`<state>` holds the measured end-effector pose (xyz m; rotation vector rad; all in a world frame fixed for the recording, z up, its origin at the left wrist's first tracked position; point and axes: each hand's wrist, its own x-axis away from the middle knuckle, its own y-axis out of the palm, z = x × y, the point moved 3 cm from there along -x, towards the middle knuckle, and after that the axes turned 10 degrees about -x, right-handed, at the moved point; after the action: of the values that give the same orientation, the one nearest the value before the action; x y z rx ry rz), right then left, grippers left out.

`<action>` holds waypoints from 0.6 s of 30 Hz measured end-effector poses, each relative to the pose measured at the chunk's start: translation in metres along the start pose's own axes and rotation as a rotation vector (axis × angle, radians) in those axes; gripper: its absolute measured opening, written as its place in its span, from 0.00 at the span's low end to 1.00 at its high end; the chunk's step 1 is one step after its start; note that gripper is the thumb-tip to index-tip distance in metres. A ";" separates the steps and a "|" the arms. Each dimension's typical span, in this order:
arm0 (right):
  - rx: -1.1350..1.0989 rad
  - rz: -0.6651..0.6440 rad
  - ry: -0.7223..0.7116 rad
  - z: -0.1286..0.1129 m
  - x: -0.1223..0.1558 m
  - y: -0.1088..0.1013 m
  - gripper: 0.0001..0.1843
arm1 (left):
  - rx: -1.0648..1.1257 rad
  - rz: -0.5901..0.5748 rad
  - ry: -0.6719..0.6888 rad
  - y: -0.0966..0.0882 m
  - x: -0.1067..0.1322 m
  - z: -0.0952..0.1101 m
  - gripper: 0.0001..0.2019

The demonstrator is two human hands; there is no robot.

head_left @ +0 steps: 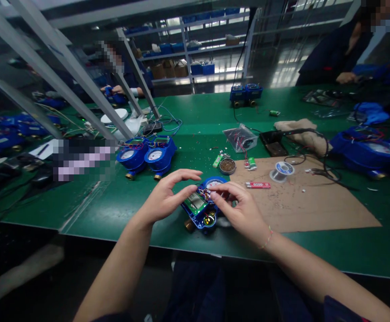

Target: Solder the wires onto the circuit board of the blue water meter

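Observation:
A blue water meter (197,219) with a brass fitting lies near the front edge of the green table, its housing uncovered. Inside sits a green circuit board (195,203) with a small display, and thin coloured wires (205,193) run beside it. My left hand (166,197) is at the meter's left side, thumb and fingers apart, the thumb tip close to the board's upper edge. From the right, my right hand (238,205) reaches over the meter with its thumb and fingertips pinched on the wires. The exact point of that pinch is partly hidden.
Two blue meters (146,154) stand to the left. A tin (227,166), a green battery (251,163), a solder spool (282,171) and a red pack (258,185) lie around a cardboard sheet (329,201). More meters (366,150) sit at right; co-workers' hands appear across the table.

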<state>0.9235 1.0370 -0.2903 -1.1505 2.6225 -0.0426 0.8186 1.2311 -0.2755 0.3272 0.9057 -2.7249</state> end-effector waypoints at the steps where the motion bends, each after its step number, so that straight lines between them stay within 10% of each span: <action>1: 0.026 0.017 -0.032 -0.001 -0.003 -0.007 0.10 | 0.015 0.113 -0.057 0.001 0.011 0.001 0.13; 6: 0.040 -0.022 -0.029 0.025 -0.033 -0.039 0.15 | 0.060 0.552 -0.406 0.045 0.082 0.010 0.31; 12: -0.137 -0.358 0.258 0.072 -0.048 -0.030 0.25 | -0.222 0.358 -0.615 0.117 0.110 0.008 0.59; 18: 0.055 -0.289 0.167 0.053 -0.024 -0.041 0.23 | -0.221 0.106 -0.438 0.081 0.091 -0.034 0.59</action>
<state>0.9823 1.0313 -0.3299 -1.5570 2.5520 -0.2780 0.7617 1.1737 -0.3729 -0.2483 1.0090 -2.4226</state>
